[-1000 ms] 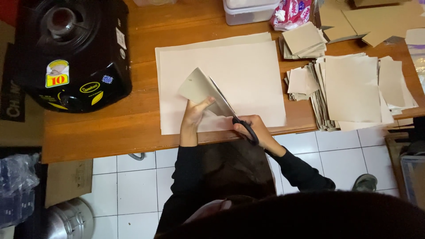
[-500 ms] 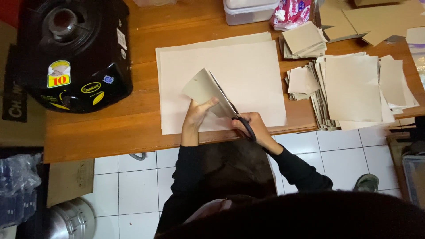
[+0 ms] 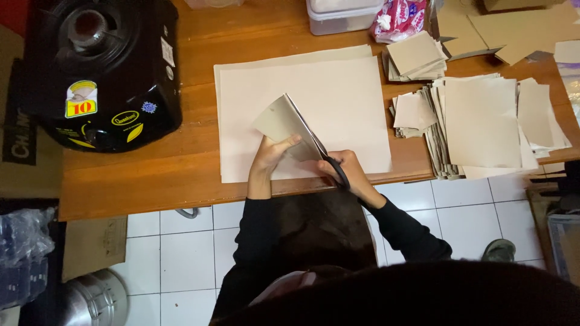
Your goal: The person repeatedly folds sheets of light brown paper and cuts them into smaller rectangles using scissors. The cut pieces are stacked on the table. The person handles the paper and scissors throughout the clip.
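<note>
My left hand grips a folded sheet of grey-beige paper, holding it tilted up above a large pale sheet that lies flat on the wooden table. My right hand is closed on black-handled scissors, whose blades run along the right edge of the folded sheet. Both hands sit near the table's front edge. Black sleeves cover my forearms.
A black gas stove stands at the left. Stacks of cut paper pieces lie to the right, a smaller pile behind them. A clear plastic box and a pink packet stand at the back. White tiled floor lies below.
The folded sheet has turned slightly in my left hand and the scissors have moved a little along its edge. Both hands stay in the same place.
</note>
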